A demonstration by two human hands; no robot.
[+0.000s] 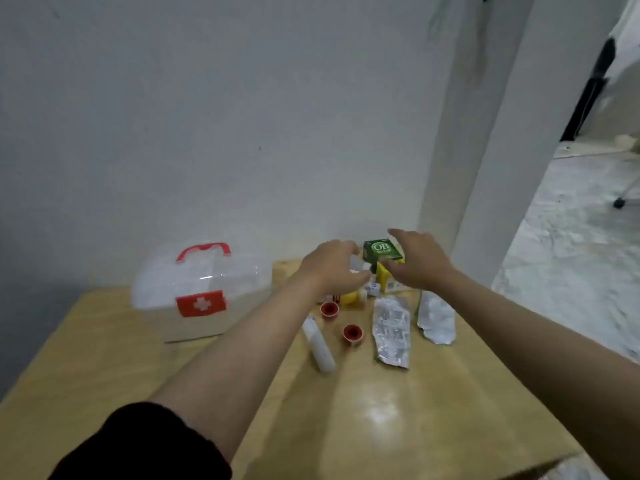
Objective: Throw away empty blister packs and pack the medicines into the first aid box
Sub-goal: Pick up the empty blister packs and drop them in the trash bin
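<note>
Both hands hover over the far cluster of medicines: the left hand point(329, 268) with fingers curled loosely, grip unclear, the right hand point(417, 263) spread open beside the green box point(381, 250). Two silver blister packs point(393, 332) lie at five o'clock of the hands; the first aid box point(201, 294) stands closed at nine o'clock on the wooden table point(104, 358).

The green carton point(382, 250) at the table's point(104, 375) far edge, at about 1 o'clock, carries the white letters "OB" inside a ring; the smaller word beneath is too blurred to read. The first aid box point(201, 294) at 10 o'clock bears 1 white cross on a red panel point(201, 303). Print on the 2 foil blister packs point(391, 332) cannot be read.
</note>
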